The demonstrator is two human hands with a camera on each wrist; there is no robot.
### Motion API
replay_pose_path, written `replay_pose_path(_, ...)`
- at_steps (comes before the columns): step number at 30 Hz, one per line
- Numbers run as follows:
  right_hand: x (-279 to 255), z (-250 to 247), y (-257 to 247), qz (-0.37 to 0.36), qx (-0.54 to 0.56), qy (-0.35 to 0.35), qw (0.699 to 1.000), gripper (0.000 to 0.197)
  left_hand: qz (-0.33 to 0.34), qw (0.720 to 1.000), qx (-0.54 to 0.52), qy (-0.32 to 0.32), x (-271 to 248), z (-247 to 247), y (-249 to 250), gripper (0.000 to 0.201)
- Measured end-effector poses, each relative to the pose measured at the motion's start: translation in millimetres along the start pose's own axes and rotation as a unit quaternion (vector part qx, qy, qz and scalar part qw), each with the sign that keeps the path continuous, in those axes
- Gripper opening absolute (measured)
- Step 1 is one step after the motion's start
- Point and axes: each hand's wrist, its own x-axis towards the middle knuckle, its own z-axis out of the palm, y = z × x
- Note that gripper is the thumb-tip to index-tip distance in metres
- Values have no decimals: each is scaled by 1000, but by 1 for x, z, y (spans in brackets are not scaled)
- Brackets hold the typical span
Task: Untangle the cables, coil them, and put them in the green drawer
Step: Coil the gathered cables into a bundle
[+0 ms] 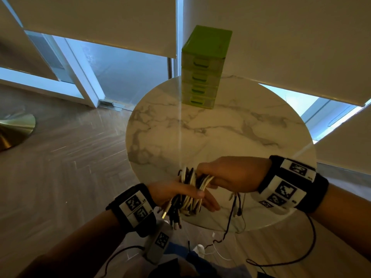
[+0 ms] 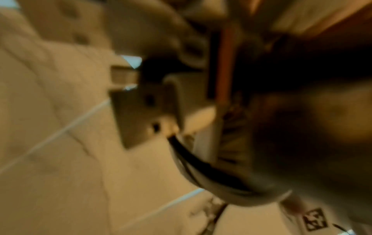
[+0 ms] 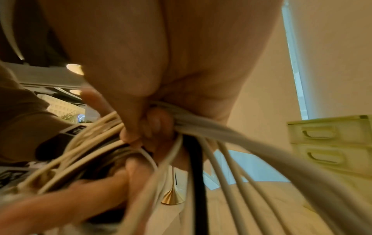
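A bundle of white and black cables (image 1: 190,187) hangs between both hands above the near edge of the round marble table (image 1: 220,127). My left hand (image 1: 180,194) holds the bundle from below, thumb laid across the strands. My right hand (image 1: 212,175) grips the top loops, fingers curled round them; in the right wrist view the white and black cables (image 3: 181,143) run through its fist (image 3: 149,124). Plug ends (image 1: 170,215) dangle below the left hand. The green drawer unit (image 1: 204,67) stands upright at the table's far edge with all drawers closed. The left wrist view is blurred.
Loose black and white cable ends (image 1: 234,213) trail over the table's near edge toward the floor. A brass lamp base (image 1: 14,131) stands on the wood floor at left. Window blinds hang behind the table. A grey device (image 1: 158,243) sits below my left wrist.
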Motion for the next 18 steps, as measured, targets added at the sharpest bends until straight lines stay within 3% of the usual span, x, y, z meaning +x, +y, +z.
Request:
replay_pose_path(2, 4, -5, 2, 9, -2, -2, 1000, 18, -3, 1000, 1, 1, 6, 2, 0, 44)
replay_pose_path(4, 9, -10, 5, 15, 39, 13, 999, 21, -6, 1000, -4, 25, 14, 2, 3, 20)
replay_pose_path(7, 11, -12, 15, 37, 126, 75, 988, 35, 35, 996, -78, 40, 19, 1, 1, 8)
replay_pose_path(9, 7, -9, 22, 40, 150, 137, 978, 41, 72, 988, -125, 49, 22, 0, 1, 11)
replay_pose_path(11, 1, -3, 26, 7, 152, 213, 965, 56, 85, 982, -168, 18, 25, 1, 1, 8)
replay_pose_path(13, 2, 3, 31, -35, 49, 260, 964, 73, 97, 977, -192, 11, 29, 1, 0, 8)
replay_pose_path(15, 8, 12, 36, -61, -75, 255, 962, 73, 97, 972, -212, 16, 30, 4, 0, 13)
replay_pose_path(16, 11, 17, 39, -62, -85, 242, 965, 67, 103, 971, -217, 8, 29, 5, 0, 16)
replay_pose_path(18, 12, 22, 41, -28, 23, 233, 972, 57, 116, 964, -238, -2, 28, 7, 6, 16)
